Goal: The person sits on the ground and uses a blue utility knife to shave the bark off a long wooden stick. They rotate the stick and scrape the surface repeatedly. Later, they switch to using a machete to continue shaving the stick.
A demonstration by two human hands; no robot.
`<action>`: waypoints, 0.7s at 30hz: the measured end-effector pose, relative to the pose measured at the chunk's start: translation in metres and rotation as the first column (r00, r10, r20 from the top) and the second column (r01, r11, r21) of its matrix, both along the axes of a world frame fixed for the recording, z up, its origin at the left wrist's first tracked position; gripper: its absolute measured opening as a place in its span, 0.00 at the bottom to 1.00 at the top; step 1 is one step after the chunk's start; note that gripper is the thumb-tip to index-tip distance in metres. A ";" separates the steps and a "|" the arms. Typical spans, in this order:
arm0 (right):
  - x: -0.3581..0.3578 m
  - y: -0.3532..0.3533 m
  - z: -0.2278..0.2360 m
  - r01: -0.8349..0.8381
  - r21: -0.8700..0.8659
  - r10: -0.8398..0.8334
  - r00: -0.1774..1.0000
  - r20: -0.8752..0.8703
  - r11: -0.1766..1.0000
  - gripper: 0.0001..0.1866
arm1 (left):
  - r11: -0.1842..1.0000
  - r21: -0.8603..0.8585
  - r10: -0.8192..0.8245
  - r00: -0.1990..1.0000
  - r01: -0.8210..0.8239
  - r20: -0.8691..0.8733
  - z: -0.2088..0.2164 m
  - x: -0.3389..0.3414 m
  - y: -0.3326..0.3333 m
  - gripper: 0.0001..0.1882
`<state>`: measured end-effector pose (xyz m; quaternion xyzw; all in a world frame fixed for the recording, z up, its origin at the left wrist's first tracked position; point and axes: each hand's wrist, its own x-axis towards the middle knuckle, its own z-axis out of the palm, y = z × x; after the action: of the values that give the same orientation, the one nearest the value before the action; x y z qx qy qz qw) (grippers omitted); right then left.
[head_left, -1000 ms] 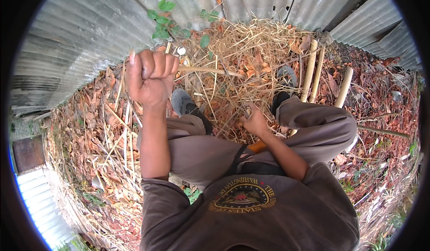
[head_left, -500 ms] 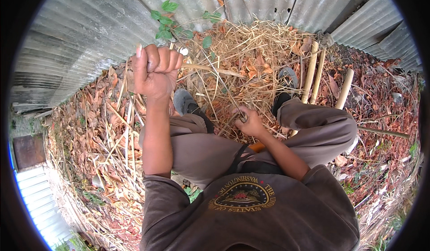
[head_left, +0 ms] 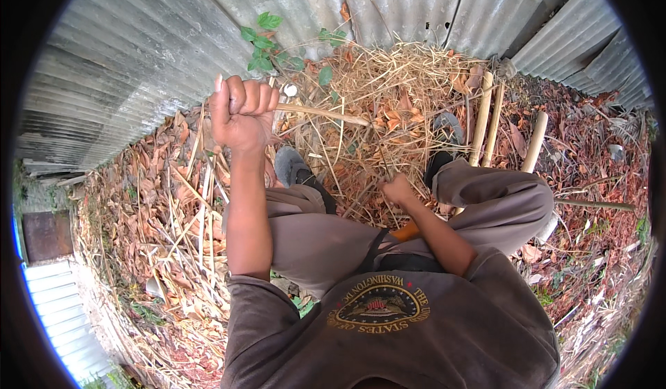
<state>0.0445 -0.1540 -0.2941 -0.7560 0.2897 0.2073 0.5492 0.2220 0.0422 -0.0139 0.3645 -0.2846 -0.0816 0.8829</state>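
Observation:
My left hand [head_left: 244,115] is raised in a fist at the left, thumb pointing up, wrapped round one end of a pale wooden stick [head_left: 322,113]. The stick reaches rightward above the straw. Lower, between my knees, my right hand [head_left: 397,190] is closed. From it a thin dark rod [head_left: 383,158] points up towards the straw; what it belongs to is hidden by the fingers. The free end of the stick lies apart from the right hand. Below that hand, an orange-brown piece [head_left: 406,231] shows at my waist.
Dry straw [head_left: 399,77] is heaped against a corrugated metal wall [head_left: 388,7]. Several pale cut poles [head_left: 535,142] lie beyond my right knee. A green-leaved plant [head_left: 262,42] grows by the wall. Brown leaves [head_left: 163,195] cover the ground at left. My feet stand either side of the straw.
My right hand has shifted slightly right and down, turning knuckles-up, and less of the thin rod shows. My left hand stays raised, with the stick now tilted a little differently.

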 end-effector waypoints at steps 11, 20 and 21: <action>-0.014 -0.005 0.059 -0.072 -0.249 0.127 0.969 0.214 0.966 0.31 | 0.897 0.002 0.437 0.886 -0.442 -0.155 0.006 0.017 0.004 0.23; -0.021 0.002 0.134 0.046 -0.006 -0.041 0.931 0.362 0.999 0.25 | 0.766 -0.137 0.639 0.767 -0.628 0.058 0.100 -0.038 0.048 0.17; -0.022 0.003 0.132 0.056 -0.015 -0.046 0.921 0.387 0.998 0.25 | 0.761 -0.117 0.647 0.761 -0.638 0.053 0.095 -0.035 0.047 0.16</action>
<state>0.0225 -0.1506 -0.1626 -0.7811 0.1979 0.0358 0.5911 0.1866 0.0890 0.0813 0.4023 -0.1854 0.2556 0.8593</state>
